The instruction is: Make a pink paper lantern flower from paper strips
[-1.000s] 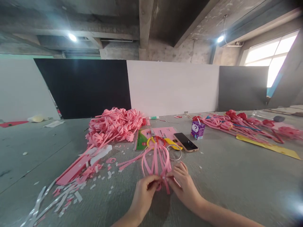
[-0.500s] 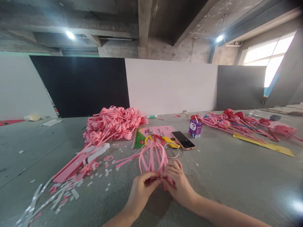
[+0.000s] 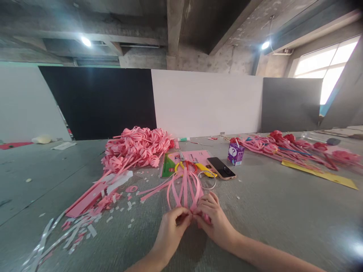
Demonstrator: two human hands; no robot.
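Observation:
Looped pink paper strips (image 3: 185, 189) fan out into a rounded cage shape, their near ends gathered between my fingertips. My left hand (image 3: 173, 226) is closed in a pinch on the gathered ends from the left. Right beside it, my right hand (image 3: 211, 213) pinches the same spot, its fingertips meeting the left ones. What lies under the fingertips is hidden. Beyond the loops are scissors with red and yellow handles (image 3: 190, 167), a yellow cutter (image 3: 206, 170) and a silvery ring (image 3: 208, 180).
A heap of pink paper flowers (image 3: 136, 147) lies back left, with strips and white scraps (image 3: 92, 229) nearer. A phone (image 3: 221, 168), a purple box (image 3: 235, 154) and a yellow strip (image 3: 319, 174) are to the right, near red and pink flowers (image 3: 278, 145).
The view has shifted slightly, so everything sits a little to the right. Both hands keep their pinch on the pink strips, with only small finger movements.

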